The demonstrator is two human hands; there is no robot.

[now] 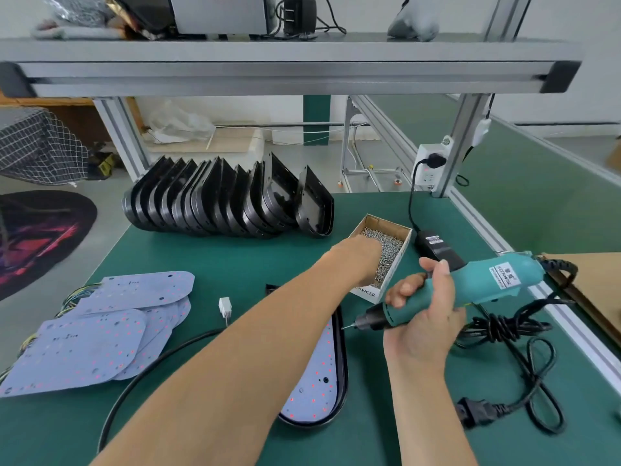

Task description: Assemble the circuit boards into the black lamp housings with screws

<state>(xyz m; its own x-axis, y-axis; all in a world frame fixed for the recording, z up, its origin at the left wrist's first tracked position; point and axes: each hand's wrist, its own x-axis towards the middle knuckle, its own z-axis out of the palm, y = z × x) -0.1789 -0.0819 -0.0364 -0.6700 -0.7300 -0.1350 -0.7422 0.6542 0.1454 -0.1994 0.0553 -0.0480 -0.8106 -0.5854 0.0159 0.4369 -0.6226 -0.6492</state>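
In screw box (386, 237), left hand (358, 260).

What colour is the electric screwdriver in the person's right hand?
Teal, with a black tip: the electric screwdriver, seen in the head view.

You face green-topped workbench (188, 250); aluminium-framed shelf (289, 67) overhead. Grey floor (100, 193) beyond bench's far edge, white wall (571, 45) behind, wall socket (431, 166) on right post.
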